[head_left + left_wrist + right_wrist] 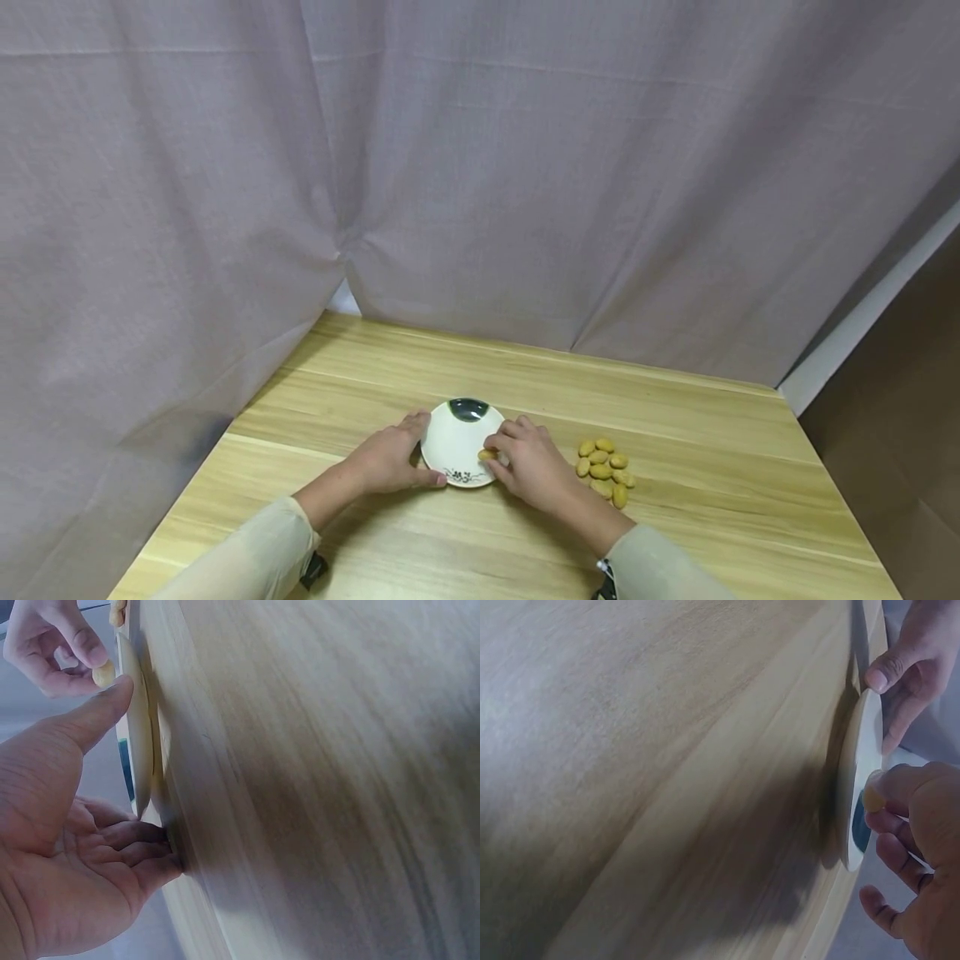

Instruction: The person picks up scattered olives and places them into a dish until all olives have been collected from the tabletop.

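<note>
A round white dish (pixel 455 442) with a dark green patch and a floral pattern lies on the wooden table. My left hand (pixel 387 457) holds its left rim between thumb and fingers; the thumb rests on the near edge. Over the right side of the dish, my right hand (pixel 531 467) pinches a small yellow peanut (pixel 487 455) between thumb and fingertips. In the right wrist view, the peanut (pixel 873 796) is close to the dish surface; whether it touches cannot be told. No other piece shows on the dish.
To the right of my right hand, several yellow peanuts (pixel 600 471) lie in a loose cluster on the table (pixel 712 467). A grey curtain (pixel 480 183) hangs behind the table and along its left side. Brown material (pixel 892 433) stands at the right.
</note>
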`<state>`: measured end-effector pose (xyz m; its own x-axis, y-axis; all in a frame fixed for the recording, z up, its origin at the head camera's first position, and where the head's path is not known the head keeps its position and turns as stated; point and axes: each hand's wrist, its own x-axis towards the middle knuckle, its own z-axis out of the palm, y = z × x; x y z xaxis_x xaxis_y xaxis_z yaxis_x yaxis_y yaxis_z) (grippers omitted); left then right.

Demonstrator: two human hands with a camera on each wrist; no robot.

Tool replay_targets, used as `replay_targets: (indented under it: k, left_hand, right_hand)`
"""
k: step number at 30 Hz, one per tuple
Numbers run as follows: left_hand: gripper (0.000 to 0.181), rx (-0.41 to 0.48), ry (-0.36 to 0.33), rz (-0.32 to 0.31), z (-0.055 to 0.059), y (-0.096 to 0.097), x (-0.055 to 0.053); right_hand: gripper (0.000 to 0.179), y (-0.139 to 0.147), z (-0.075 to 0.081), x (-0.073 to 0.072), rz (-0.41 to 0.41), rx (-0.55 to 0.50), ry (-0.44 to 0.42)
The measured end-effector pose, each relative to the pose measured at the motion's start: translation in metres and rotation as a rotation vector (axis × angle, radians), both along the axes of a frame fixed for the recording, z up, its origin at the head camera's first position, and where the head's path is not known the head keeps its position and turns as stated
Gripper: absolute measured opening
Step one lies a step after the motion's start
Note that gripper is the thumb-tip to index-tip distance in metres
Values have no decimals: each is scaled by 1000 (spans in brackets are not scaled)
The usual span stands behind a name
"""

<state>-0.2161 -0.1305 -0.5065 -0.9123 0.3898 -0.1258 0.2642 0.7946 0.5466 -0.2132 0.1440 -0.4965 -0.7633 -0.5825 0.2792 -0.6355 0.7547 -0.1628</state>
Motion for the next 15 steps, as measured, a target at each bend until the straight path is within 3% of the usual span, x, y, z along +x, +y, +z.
replay_targets:
  k: [15]
  left_hand:
    - [122,2,3,-5,1,1,1]
  right_hand:
    - [13,-6,-7,1,7,51,-22]
